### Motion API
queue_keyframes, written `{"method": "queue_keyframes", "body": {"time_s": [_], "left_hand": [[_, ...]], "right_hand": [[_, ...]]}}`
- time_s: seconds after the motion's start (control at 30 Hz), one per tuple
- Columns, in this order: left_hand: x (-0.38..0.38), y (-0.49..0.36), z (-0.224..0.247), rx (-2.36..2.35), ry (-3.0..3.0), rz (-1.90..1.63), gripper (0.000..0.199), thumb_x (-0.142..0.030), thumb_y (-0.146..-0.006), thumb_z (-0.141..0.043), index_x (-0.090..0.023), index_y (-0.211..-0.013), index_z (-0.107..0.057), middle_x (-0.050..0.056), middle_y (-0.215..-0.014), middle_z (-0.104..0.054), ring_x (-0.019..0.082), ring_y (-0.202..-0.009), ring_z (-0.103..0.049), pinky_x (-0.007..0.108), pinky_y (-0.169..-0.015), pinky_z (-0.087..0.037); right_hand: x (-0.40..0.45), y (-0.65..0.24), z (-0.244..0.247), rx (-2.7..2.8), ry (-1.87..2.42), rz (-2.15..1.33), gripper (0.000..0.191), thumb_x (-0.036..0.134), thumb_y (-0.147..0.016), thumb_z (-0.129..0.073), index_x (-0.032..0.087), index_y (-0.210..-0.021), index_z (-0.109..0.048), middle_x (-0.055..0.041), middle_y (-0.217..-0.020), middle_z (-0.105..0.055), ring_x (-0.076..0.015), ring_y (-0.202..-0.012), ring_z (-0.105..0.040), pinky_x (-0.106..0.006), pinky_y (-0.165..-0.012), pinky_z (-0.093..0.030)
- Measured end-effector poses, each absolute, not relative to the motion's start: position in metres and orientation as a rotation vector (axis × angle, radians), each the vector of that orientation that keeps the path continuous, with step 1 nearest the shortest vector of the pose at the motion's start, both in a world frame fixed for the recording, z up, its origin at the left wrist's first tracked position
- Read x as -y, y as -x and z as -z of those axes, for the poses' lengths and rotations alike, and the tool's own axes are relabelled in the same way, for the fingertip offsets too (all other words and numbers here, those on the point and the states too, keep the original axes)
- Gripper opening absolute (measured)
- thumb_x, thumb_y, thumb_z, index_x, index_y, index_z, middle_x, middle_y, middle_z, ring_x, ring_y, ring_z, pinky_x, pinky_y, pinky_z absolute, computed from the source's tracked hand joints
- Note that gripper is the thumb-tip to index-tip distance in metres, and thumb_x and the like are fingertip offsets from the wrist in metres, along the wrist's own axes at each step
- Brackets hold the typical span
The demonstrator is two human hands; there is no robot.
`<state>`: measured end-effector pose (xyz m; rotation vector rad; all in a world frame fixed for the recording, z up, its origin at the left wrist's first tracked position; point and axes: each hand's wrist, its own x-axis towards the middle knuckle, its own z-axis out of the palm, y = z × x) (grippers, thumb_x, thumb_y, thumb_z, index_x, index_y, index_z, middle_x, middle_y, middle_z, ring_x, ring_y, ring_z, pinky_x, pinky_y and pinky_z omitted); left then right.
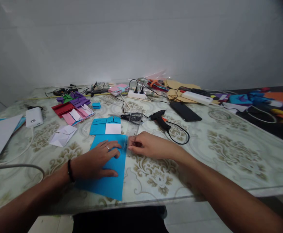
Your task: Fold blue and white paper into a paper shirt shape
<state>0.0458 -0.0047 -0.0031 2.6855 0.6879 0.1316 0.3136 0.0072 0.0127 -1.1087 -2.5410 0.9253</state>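
Observation:
A blue sheet of paper (pixel 114 187) lies on the table near its front edge. My left hand (pixel 100 158), with a ring and a dark bracelet, rests on the sheet with its fingers spread. At the sheet's right edge my right hand (pixel 141 144) pinches a clear plastic ruler (pixel 133 127), which reaches away from me over the tablecloth. Touching the sheet's far edge is a folded blue paper piece (pixel 97 127) with a white-pink square (pixel 113 128) on its right part. Behind it lie dark-handled scissors (pixel 124 117), partly behind the ruler.
A black glue gun (pixel 161 119) and a black phone (pixel 185 111) lie right of centre. A white power strip (pixel 136 94) sits behind them. Folded coloured papers (pixel 73 108), a white folded paper (pixel 62 135) and a white power bank (pixel 34 117) occupy the left. Cables cross the table.

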Motion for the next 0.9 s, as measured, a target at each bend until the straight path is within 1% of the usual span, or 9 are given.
{"method": "queue_keyframes", "body": {"time_s": [0.1, 0.2, 0.33, 0.4, 0.47, 0.57, 0.7, 0.9], "left_hand": [[0.006, -0.047, 0.0, -0.695, -2.69, -0.084, 0.04, -0.039, -0.089, -0.078, -0.017, -0.115, -0.058, 0.021, -0.15, -0.052, 0.041, -0.14, -0.049, 0.059, -0.115, -0.042], [0.008, -0.048, -0.003, -0.726, -2.692, -0.067, 0.04, -0.037, -0.092, -0.075, -0.016, -0.122, -0.058, 0.019, -0.151, -0.052, 0.039, -0.142, -0.048, 0.058, -0.118, -0.039], [0.007, -0.046, -0.001, -0.691, -2.718, -0.116, 0.049, -0.043, -0.092, -0.074, -0.021, -0.133, -0.059, 0.014, -0.15, -0.052, 0.038, -0.138, -0.051, 0.056, -0.118, -0.041], [0.005, -0.045, 0.002, -0.649, -2.739, -0.14, 0.05, -0.044, -0.092, -0.074, -0.022, -0.135, -0.06, 0.014, -0.15, -0.053, 0.039, -0.137, -0.051, 0.056, -0.118, -0.04], [0.004, -0.045, 0.003, -0.627, -2.741, -0.137, 0.05, -0.043, -0.092, -0.075, -0.022, -0.134, -0.061, 0.017, -0.15, -0.052, 0.039, -0.137, -0.052, 0.058, -0.118, -0.04], [0.003, -0.046, 0.003, -0.652, -2.73, -0.113, 0.052, -0.042, -0.09, -0.078, -0.02, -0.135, -0.061, 0.019, -0.151, -0.051, 0.04, -0.138, -0.051, 0.058, -0.117, -0.04], [0.005, -0.047, 0.002, -0.684, -2.716, -0.091, 0.058, -0.042, -0.09, -0.079, -0.019, -0.138, -0.057, 0.02, -0.152, -0.05, 0.039, -0.141, -0.05, 0.057, -0.118, -0.04], [0.004, -0.046, 0.004, -0.688, -2.705, -0.139, 0.052, -0.041, -0.087, -0.081, -0.018, -0.126, -0.056, 0.02, -0.146, -0.056, 0.038, -0.137, -0.052, 0.055, -0.113, -0.044]], "right_hand": [[-0.006, -0.313, -0.012, 2.57, 1.078, -0.972, 0.024, 0.027, -0.097, -0.058, 0.017, -0.076, -0.066, 0.004, -0.061, -0.053, -0.0114, -0.055, -0.043, -0.025, -0.056, -0.032], [-0.003, -0.312, -0.011, 2.592, 1.033, -1.037, 0.027, 0.028, -0.096, -0.06, 0.016, -0.074, -0.068, 0.0037, -0.061, -0.055, -0.0105, -0.054, -0.043, -0.024, -0.055, -0.033], [0.0, -0.309, -0.009, 2.612, 0.882, -1.157, 0.023, 0.029, -0.096, -0.062, 0.015, -0.082, -0.074, 0.0013, -0.071, -0.065, -0.0111, -0.059, -0.052, -0.024, -0.06, -0.04], [0.001, -0.308, -0.008, 2.608, 0.856, -1.201, 0.022, 0.03, -0.096, -0.063, 0.015, -0.085, -0.075, 0.0008, -0.071, -0.066, -0.0117, -0.061, -0.054, -0.024, -0.061, -0.041], [0.001, -0.308, -0.007, 2.595, 0.87, -1.224, 0.023, 0.031, -0.095, -0.064, 0.015, -0.085, -0.076, 0.0007, -0.071, -0.066, -0.0118, -0.061, -0.054, -0.024, -0.061, -0.041], [-0.002, -0.31, -0.008, 2.566, 0.952, -1.185, 0.023, 0.031, -0.095, -0.064, 0.015, -0.082, -0.074, 0.0015, -0.069, -0.064, -0.0111, -0.059, -0.051, -0.023, -0.059, -0.039], [-0.01, -0.316, -0.008, 2.514, 1.121, -1.016, 0.025, 0.031, -0.094, -0.063, 0.015, -0.077, -0.071, 0.0029, -0.062, -0.058, -0.0109, -0.056, -0.045, -0.024, -0.056, -0.033], [-0.016, -0.321, -0.009, 2.442, 1.238, -0.869, 0.024, 0.03, -0.096, -0.06, 0.015, -0.082, -0.073, 0.0019, -0.062, -0.061, -0.0116, -0.056, -0.048, -0.025, -0.057, -0.033]]}}
